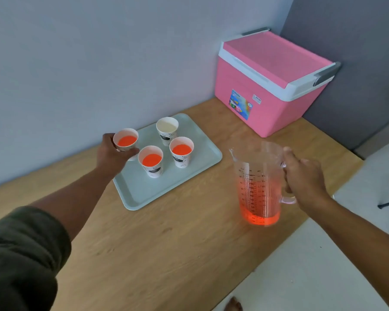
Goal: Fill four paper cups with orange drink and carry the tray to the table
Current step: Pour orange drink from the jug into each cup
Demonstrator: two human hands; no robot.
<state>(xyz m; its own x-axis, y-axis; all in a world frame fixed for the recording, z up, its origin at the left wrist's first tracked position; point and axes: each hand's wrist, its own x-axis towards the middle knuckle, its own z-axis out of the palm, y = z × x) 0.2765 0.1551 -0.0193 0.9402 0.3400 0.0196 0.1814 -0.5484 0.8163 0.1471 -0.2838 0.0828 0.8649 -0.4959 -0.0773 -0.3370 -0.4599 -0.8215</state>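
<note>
Head view. Tray (144,194): pale, on wooden counter (166,243), holding four cups. Three cups filled orange; back cup (167,129) empty. Left hand (112,156): fingers wrapped around far-left cup (125,140) at the tray's edge. Right hand (305,178): closed on the handle of jug (259,182), upright right of the tray, drink low in its base. Cooler (272,84): pink, lid shut, in the corner.

Step, judged: fill back cup. Steady it, tip slowly, spout close over the rim.

The one camera sits on my head, looking forward and steeply down over my arms at the bench (166,243). It is close, facing the wall corner beyond.
</note>
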